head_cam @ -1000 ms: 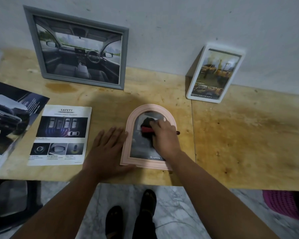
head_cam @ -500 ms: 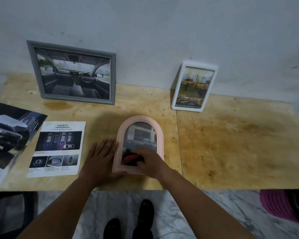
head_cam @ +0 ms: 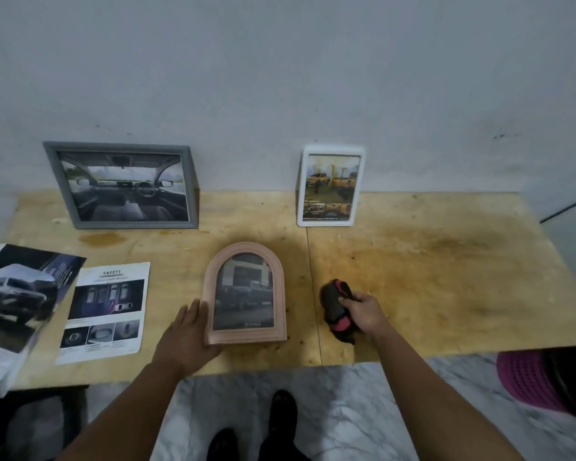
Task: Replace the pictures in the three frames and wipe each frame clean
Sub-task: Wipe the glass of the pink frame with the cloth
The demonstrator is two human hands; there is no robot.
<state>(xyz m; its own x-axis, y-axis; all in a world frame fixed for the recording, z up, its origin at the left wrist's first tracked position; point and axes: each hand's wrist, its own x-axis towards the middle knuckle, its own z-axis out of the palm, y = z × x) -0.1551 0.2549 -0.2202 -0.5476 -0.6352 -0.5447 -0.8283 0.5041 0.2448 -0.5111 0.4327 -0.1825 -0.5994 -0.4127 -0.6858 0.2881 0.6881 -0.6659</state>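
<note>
On a stained plywood table point(head_cam: 446, 261) set against a pale wall, seen from the head camera, a person works over an arched pink frame point(head_cam: 245, 294) lying flat near the front edge, at roughly 6 o'clock on the tabletop. Their left hand point(head_cam: 188, 331) lies flat with straight fingers against the frame's left side and lower left corner. Their right hand point(head_cam: 363, 311), off to the frame's 3 o'clock and apart from it, is curled round a bunched black and red cloth point(head_cam: 336, 307) resting on the wood. At 11 o'clock a grey frame point(head_cam: 120, 186) holding a car-interior picture leans on the wall; at 1 o'clock a white frame point(head_cam: 330, 186) with yellow vehicles stands upright. A loose safety leaflet point(head_cam: 105, 311) lies at 9 o'clock of the pink frame, with a car brochure point(head_cam: 17, 294) beyond it at the table's left end. A pink basket point(head_cam: 529, 377) sits on the marble floor at lower right.
</note>
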